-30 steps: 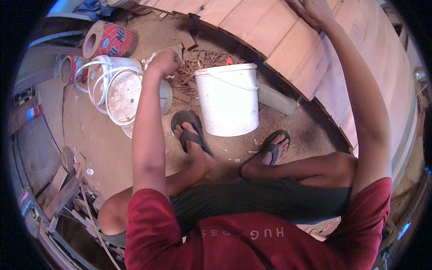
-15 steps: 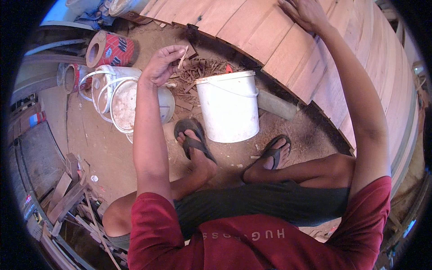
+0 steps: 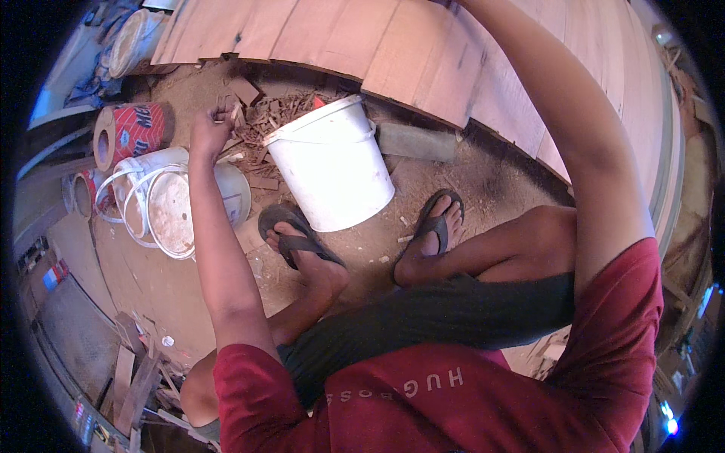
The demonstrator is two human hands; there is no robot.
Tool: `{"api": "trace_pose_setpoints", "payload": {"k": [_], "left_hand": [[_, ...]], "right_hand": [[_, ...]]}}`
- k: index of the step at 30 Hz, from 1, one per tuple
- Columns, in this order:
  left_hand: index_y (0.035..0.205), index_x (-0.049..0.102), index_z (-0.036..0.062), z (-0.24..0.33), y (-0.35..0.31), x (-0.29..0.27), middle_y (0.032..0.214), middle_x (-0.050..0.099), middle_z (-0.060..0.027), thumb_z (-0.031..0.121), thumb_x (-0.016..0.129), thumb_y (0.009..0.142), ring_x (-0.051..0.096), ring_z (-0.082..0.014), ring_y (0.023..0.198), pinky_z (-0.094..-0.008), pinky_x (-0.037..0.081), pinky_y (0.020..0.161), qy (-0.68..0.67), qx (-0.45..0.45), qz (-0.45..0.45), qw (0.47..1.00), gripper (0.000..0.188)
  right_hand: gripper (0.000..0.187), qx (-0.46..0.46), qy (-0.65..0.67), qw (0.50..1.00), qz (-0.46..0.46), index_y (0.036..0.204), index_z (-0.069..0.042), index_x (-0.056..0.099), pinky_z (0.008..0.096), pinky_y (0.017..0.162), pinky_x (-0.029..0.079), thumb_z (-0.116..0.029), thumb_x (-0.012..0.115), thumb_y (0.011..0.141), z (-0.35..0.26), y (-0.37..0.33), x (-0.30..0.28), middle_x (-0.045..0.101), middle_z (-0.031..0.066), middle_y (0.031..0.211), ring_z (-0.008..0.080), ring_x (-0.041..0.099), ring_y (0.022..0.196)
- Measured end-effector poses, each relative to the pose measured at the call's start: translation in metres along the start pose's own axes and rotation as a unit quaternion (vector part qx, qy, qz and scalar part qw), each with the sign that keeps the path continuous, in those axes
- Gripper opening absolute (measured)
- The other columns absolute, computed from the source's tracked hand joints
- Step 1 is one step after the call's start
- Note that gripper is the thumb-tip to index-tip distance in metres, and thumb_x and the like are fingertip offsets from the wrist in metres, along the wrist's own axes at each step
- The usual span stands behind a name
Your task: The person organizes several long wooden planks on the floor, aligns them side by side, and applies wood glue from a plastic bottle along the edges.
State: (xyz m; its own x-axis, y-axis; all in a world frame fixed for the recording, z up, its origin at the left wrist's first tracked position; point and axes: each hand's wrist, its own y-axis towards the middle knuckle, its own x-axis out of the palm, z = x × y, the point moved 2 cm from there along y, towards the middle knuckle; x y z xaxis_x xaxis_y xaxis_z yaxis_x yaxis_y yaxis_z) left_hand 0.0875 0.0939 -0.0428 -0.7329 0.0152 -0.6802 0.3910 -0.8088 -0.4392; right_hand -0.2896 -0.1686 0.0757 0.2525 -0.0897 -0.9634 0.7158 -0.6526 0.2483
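Note:
My left hand (image 3: 213,130) is raised over the floor, left of a white bucket (image 3: 330,174). Its fingers are closed on a thin sliver of wood (image 3: 236,115), pale and narrow. Below and beside that hand lies a heap of wood shavings (image 3: 273,115). A long, curved surface of reddish wooden planks (image 3: 408,53) stretches across the far side and down the right. My right forearm (image 3: 544,83) reaches out over these planks. The right hand itself is cut off by the upper edge of the picture.
Dusty white buckets (image 3: 172,211) and a red printed tub (image 3: 136,136) stand at the left. A grey block (image 3: 417,143) lies behind the white bucket. Scrap wood (image 3: 128,377) is piled at the lower left. My sandalled feet (image 3: 298,240) rest on the dirt floor.
The view has shifted, so most things sit further left and the planks higher. My right hand has passed out of the top of the picture; my left keeps the sliver.

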Motion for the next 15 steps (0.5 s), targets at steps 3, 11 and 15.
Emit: {"api": "trace_pose_setpoints", "payload": {"k": [3, 11, 15], "left_hand": [[0.107, 0.075, 0.0055, -0.006, 0.006, 0.010, 0.094, 0.075, -0.0138, 0.005, 0.064, 0.084, 0.072, -0.0222, 0.088, -0.0353, 0.054, 0.078, 0.124, 0.049, 0.031, 0.991, 0.025], [0.109, 0.075, 0.0086, -0.015, 0.010, 0.025, 0.102, 0.074, -0.0175, 0.011, 0.066, 0.084, 0.071, -0.0343, 0.096, -0.0412, 0.054, 0.085, 0.217, 0.159, 0.073, 0.960, 0.027], [0.113, 0.073, 0.0009, -0.039, 0.011, 0.018, 0.105, 0.073, -0.0219, 0.027, 0.072, 0.086, 0.071, -0.0376, 0.097, -0.0440, 0.054, 0.087, 0.150, 0.166, 0.128, 0.966, 0.037]], "right_hand": [[0.046, 0.008, -0.023, 1.000, -0.005, 0.116, -0.012, 0.066, 0.0497, 0.096, 0.046, -0.051, 0.050, 0.097, 0.005, -0.003, -0.005, 0.063, 0.0139, 0.122, 0.0348, 0.057, 0.116], [0.045, 0.001, -0.010, 1.000, 0.003, 0.112, -0.010, 0.067, 0.0500, 0.095, 0.046, -0.049, 0.050, 0.098, 0.009, -0.006, -0.003, 0.064, 0.0149, 0.118, 0.0346, 0.058, 0.114], [0.042, -0.035, -0.010, 0.999, -0.002, 0.107, -0.008, 0.068, 0.0486, 0.094, 0.046, -0.045, 0.052, 0.098, -0.012, 0.014, -0.010, 0.065, 0.0171, 0.113, 0.0352, 0.059, 0.111]]}}
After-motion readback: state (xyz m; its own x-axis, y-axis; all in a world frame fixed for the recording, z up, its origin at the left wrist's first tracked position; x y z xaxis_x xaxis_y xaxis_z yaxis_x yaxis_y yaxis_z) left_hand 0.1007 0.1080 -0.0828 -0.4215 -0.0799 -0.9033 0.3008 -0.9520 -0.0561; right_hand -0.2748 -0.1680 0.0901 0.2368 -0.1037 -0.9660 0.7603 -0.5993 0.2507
